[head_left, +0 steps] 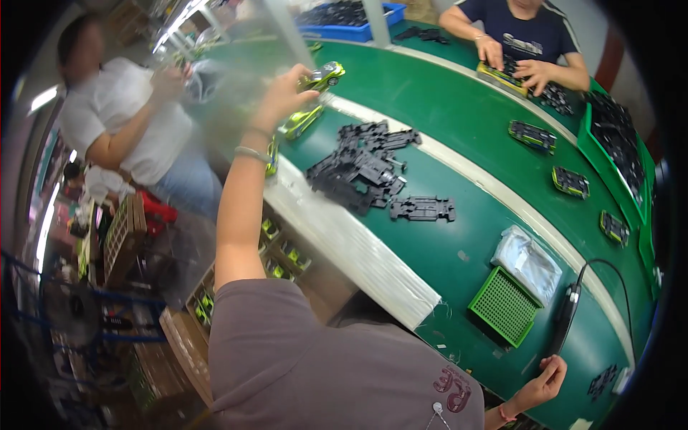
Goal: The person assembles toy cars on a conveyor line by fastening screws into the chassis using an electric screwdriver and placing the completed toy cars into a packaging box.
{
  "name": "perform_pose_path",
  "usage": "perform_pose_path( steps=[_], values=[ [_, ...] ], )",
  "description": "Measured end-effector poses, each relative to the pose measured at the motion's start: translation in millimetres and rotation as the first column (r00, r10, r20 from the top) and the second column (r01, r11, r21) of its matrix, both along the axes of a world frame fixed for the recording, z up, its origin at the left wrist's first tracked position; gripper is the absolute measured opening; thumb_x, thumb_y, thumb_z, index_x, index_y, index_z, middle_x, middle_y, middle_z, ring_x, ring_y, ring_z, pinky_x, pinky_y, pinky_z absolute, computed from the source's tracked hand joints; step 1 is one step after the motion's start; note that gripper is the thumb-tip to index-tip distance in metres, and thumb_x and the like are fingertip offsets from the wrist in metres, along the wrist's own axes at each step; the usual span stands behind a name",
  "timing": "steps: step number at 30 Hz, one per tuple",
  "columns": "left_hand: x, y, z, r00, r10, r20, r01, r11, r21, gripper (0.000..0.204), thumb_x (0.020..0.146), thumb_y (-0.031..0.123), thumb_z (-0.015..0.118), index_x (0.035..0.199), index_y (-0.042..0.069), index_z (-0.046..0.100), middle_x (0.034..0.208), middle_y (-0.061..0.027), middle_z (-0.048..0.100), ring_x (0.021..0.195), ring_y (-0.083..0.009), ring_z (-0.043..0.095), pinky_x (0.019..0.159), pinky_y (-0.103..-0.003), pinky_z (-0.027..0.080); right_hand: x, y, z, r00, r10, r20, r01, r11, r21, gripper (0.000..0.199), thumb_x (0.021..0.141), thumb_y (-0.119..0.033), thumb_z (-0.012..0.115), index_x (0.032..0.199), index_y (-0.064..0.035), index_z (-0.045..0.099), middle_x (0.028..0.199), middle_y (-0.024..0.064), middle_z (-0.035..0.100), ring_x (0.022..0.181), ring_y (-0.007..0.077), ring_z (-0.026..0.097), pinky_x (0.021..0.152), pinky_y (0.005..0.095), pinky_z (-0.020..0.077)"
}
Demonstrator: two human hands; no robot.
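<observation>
While the left hand (pixel 285 97) reaches far across the green desk (pixel 430 251), its thumb and fingers are closed on the rear of a yellow-green and grey toy car (pixel 328 74), with a second yellow-green car (pixel 302 122) just nearer. Further along lies a heap of black plastic chassis plates (pixel 362 168) — one flat black chassis (pixel 423 208) sits just beside it. The right hand (pixel 548 378) is loosely curled at the lower end of a slim black corded tool (pixel 567 319); whether it grips that end, I cannot tell. Near the tool, a green mesh plastic basket (pixel 505 307) stands against a crumpled, translucent plastic bag (pixel 527 265). As for writing — maroon lettering (pixel 456 389) marks the person's grey-brown shirt (pixel 287 351), and white lettering (pixel 523 44) crosses the navy shirt (pixel 550 41) worn opposite.
</observation>
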State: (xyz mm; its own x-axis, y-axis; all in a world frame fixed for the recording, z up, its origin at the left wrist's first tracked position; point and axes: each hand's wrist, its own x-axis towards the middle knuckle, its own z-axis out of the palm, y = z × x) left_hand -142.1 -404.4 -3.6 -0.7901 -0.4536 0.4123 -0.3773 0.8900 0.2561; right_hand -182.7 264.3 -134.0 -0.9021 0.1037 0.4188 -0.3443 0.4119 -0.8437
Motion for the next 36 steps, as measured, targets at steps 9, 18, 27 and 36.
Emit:
perform_pose_path(
  steps=[9, 18, 27, 36],
  values=[
    [218, 91, -72, 0.926, 0.353, -0.135, -0.328, 0.928, 0.174, 0.038, 0.076, 0.012, 0.072, 0.108, 0.001, 0.054, 0.100, -0.0086, 0.063, 0.087, -0.0148, 0.060, 0.072, -0.027, 0.049, -28, 0, 6, 0.994, -0.073, 0.083, 0.034, 0.914, 0.403, 0.037, 0.092, -0.027, 0.054, 0.113, 0.0033, 0.055, 0.104, 0.0116, 0.057, 0.096, 0.0198, 0.054, 0.085, 0.0292, 0.0415],
    [371, 221, -203, 0.511, 0.855, 0.082, -0.545, 0.249, 0.800, 0.044, 0.077, 0.027, 0.073, 0.106, 0.003, 0.051, 0.071, 0.0017, 0.055, 0.055, -0.0056, 0.049, 0.045, -0.020, 0.035, -46, 6, -1, 0.991, 0.102, 0.083, -0.131, 0.705, 0.697, 0.050, 0.089, -0.035, 0.056, 0.123, 0.0005, 0.049, 0.123, 0.0176, 0.050, 0.115, 0.0304, 0.044, 0.099, 0.0379, 0.0314],
    [266, 260, -224, 0.709, 0.566, 0.420, -0.399, -0.169, 0.901, 0.046, 0.080, 0.038, 0.068, 0.107, 0.005, 0.050, 0.076, -0.0010, 0.054, 0.052, -0.0092, 0.047, 0.044, -0.023, 0.040, -32, -1, -3, 0.986, 0.044, 0.163, -0.139, 0.758, 0.637, 0.052, 0.090, -0.029, 0.055, 0.131, 0.0000, 0.041, 0.131, 0.0166, 0.043, 0.122, 0.0292, 0.038, 0.103, 0.0375, 0.0265],
    [264, 213, -390, 0.740, 0.673, -0.020, -0.290, 0.345, 0.893, 0.042, 0.088, 0.007, 0.048, 0.130, 0.006, 0.041, 0.113, -0.0126, 0.058, 0.094, -0.0235, 0.059, 0.064, -0.039, 0.051, -27, -17, 10, 0.986, 0.098, 0.137, -0.155, 0.845, 0.513, 0.046, 0.085, -0.013, 0.058, 0.127, 0.0002, 0.044, 0.128, 0.0174, 0.043, 0.121, 0.0291, 0.039, 0.103, 0.0379, 0.0274]
  ],
)
